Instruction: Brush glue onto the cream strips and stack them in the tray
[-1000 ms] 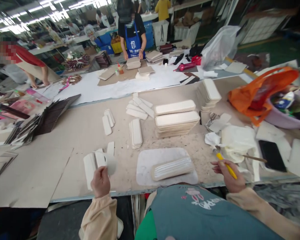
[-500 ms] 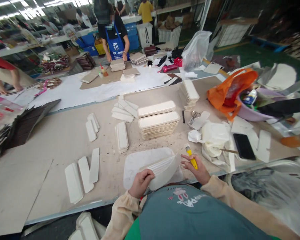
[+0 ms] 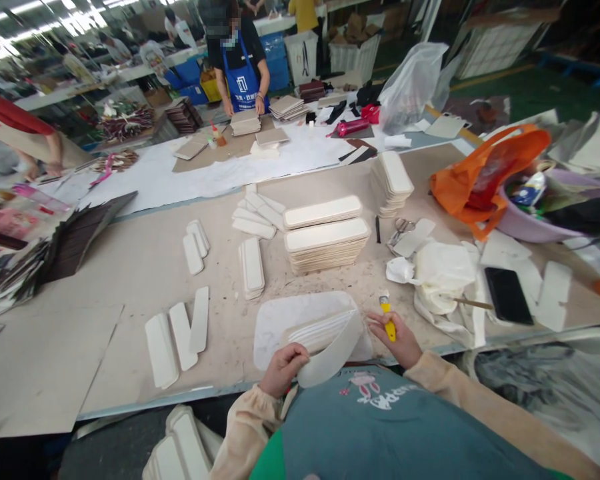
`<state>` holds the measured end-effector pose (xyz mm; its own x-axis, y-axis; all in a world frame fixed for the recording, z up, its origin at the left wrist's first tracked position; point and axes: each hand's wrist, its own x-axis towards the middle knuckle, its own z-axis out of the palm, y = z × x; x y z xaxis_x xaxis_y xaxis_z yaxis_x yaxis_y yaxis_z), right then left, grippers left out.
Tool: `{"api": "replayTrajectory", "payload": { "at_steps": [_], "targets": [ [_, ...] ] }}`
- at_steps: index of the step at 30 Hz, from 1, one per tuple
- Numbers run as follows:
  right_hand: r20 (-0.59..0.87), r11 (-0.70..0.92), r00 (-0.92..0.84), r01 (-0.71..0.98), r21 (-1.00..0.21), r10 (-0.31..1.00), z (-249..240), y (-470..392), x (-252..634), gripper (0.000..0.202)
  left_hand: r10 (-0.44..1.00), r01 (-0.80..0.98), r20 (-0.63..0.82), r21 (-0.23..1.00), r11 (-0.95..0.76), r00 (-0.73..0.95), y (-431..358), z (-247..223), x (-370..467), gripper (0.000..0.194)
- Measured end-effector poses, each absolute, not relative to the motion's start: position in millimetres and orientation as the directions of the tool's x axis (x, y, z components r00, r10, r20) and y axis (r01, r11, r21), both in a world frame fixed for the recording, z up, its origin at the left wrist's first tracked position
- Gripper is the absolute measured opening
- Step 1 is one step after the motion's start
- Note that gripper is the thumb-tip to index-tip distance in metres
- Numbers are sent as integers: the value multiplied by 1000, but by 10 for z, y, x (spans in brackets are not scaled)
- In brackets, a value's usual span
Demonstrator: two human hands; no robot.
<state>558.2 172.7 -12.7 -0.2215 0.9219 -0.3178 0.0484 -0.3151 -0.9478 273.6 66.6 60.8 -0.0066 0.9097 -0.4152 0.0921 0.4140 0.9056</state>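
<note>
My left hand (image 3: 281,368) grips the near end of a cream oblong piece (image 3: 333,351), lifting it off a small stack of like pieces (image 3: 314,329) that lies on a white mat (image 3: 280,320) at the table's front edge. My right hand (image 3: 399,338) is closed around a yellow-handled brush (image 3: 387,317), its tip pointing away from me, just right of the lifted piece.
Tall stacks of cream pieces (image 3: 327,235) stand behind the mat, loose ones (image 3: 176,335) lie to the left. White cloth (image 3: 443,272), a black phone (image 3: 507,295), scissors (image 3: 401,227) and an orange bag (image 3: 483,175) are on the right. A person in a blue apron (image 3: 241,67) works across the table.
My left hand left the loose pieces on the left and took hold of the top piece on the mat. My right hand moved in toward the mat with the brush.
</note>
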Motion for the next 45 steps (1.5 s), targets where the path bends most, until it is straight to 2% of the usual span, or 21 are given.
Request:
{"api": "replayTrajectory", "payload": {
  "at_steps": [5,8,12,16,21,28,35,45],
  "targets": [
    [-313,-308,-266,60,-949,912,-158,1725,5499,44,896,-3,-443,896,444,19,724,584,2755,33],
    [-322,-297,-262,129,-946,910,-182,1742,5510,44,880,-33,-474,880,474,24,753,511,2744,34],
    [-214,-152,-200,288,-945,956,-169,1731,5559,40,855,-71,-518,854,515,-30,721,399,2642,37],
    [-158,-84,-165,386,-919,974,-169,1713,5543,40,824,-90,-552,834,544,-130,648,276,2499,50],
    [-106,15,-194,538,-843,975,-235,1750,5417,38,765,25,-555,804,594,-328,648,80,2411,40],
    [-97,48,-177,669,-742,979,-328,1846,5312,41,675,268,-524,651,711,-519,734,-24,2388,30],
    [-105,66,-194,709,-702,975,-306,1865,5254,41,647,373,-539,535,758,-540,769,-28,2375,29],
    [-115,75,-204,736,-673,972,-334,1881,5223,43,637,421,-541,479,770,-549,739,-110,2343,28]
  ]
}}
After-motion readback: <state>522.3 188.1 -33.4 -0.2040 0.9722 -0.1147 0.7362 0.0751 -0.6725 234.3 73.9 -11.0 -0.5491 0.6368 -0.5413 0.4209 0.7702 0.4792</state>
